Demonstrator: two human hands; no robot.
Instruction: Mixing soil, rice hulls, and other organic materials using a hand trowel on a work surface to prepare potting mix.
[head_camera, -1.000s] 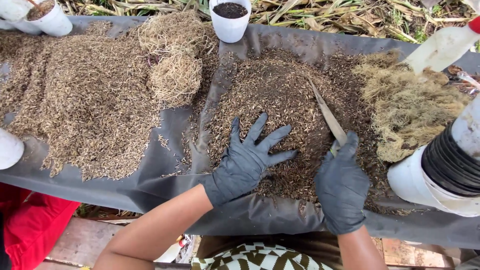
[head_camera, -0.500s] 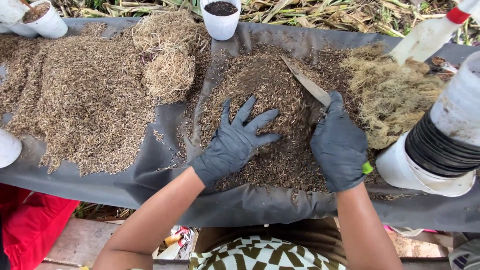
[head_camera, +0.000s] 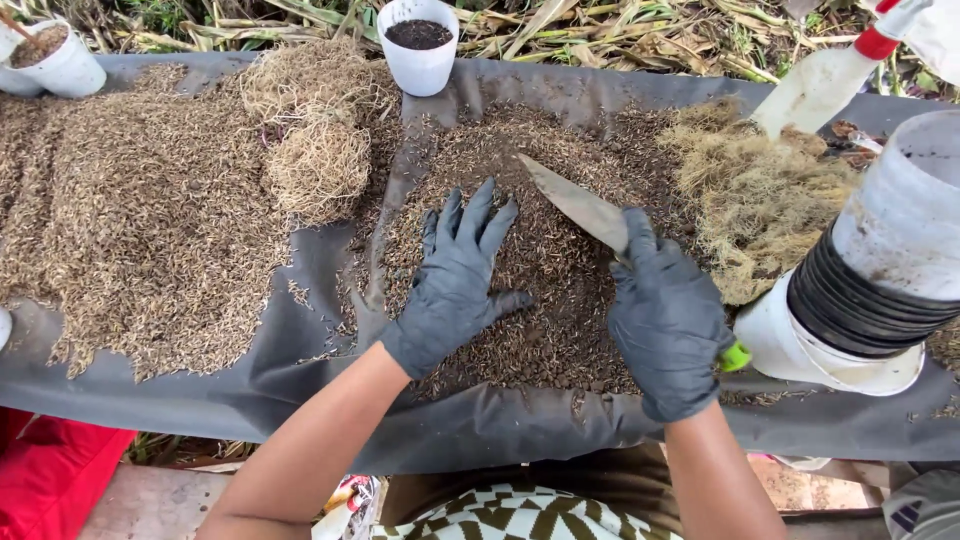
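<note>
On the husk pile (head_camera: 540, 300), left hand (head_camera: 455, 280) flat, right hand (head_camera: 668, 320) gripping trowel (head_camera: 580, 208)

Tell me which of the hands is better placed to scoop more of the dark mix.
Probably the right hand: it grips the trowel, whose blade lies on the dark mix. The left hand rests flat and open on the pile, holding nothing, and looks better suited to steadying it.

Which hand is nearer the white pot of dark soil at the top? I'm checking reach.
Left. The left hand lies flat on the husk pile, almost straight below the pot. The right hand, gripping a trowel, sits lower and further right.
</note>
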